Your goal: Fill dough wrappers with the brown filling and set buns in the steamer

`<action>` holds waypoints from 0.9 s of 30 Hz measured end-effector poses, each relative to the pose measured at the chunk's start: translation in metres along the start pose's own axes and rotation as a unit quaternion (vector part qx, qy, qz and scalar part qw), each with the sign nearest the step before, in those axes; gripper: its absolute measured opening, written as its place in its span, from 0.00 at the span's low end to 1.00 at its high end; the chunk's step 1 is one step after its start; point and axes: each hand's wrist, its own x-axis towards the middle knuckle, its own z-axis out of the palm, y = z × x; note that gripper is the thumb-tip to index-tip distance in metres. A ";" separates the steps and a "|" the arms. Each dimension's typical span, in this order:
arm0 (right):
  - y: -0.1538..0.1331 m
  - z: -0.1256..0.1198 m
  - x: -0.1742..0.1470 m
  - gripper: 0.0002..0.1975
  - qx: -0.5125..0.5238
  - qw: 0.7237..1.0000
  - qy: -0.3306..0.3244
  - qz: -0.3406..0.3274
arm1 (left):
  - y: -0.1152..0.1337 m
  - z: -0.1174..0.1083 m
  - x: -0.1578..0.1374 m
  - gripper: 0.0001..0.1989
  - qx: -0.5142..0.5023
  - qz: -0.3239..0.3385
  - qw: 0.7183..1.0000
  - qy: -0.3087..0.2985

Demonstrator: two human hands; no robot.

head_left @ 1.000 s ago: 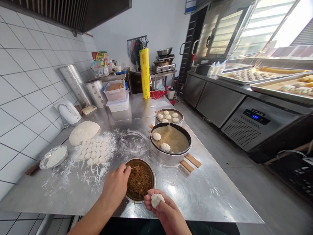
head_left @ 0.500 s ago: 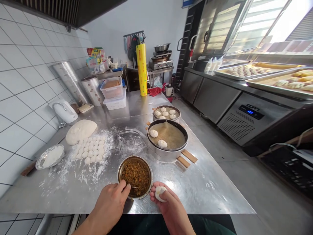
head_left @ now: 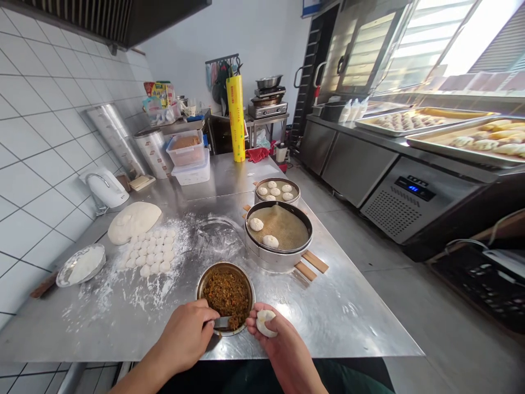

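My left hand [head_left: 186,334] is closed around the handle of a small metal filling spatula [head_left: 222,323]. Its blade dips into a steel bowl [head_left: 199,289] of chopped brown-green filling [head_left: 225,293], and some filling sits at the blade's tip. Just right of the bowl, my right hand [head_left: 283,342] is turned palm up and cups a dough wrapper [head_left: 263,323], the thumb pressing into it. Behind the bowl, a round steamer [head_left: 274,260] holds two filled buns [head_left: 270,242] on its mesh liner.
A second steamer [head_left: 296,200] with several buns stands behind. To the left are floured dough pieces [head_left: 153,251], a large dough mass [head_left: 133,221], and a flour bowl [head_left: 100,262]. Wooden slats [head_left: 315,261] jut out under the near steamer. The steel table's right edge [head_left: 369,284] drops to the floor.
The spatula has turned so its flat blade shows, with filling at its tip. The dough wrapper looks more cupped in my right hand. The view has shifted slightly.
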 end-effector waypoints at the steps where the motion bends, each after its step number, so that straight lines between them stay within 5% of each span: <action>1: 0.000 -0.001 0.000 0.13 0.006 1.000 0.015 -0.007 | -0.003 -0.001 0.003 0.17 -0.037 -0.009 0.999 -0.012; 9: -0.012 0.010 0.011 0.18 0.030 0.992 0.114 -0.044 | -0.020 -0.004 0.011 0.15 -0.257 -0.100 0.961 -0.024; 15: -0.006 0.046 0.023 0.18 0.068 0.992 0.102 -0.043 | -0.009 0.006 0.004 0.18 -0.282 -0.080 0.954 0.068; 23: -0.004 0.083 0.025 0.17 0.124 0.991 0.045 -0.003 | -0.001 0.046 -0.004 0.21 -0.131 0.035 0.960 0.246; 27: -0.012 0.092 0.018 0.22 0.141 0.989 0.047 0.022 | -0.006 0.079 -0.009 0.28 -0.001 0.112 0.930 0.349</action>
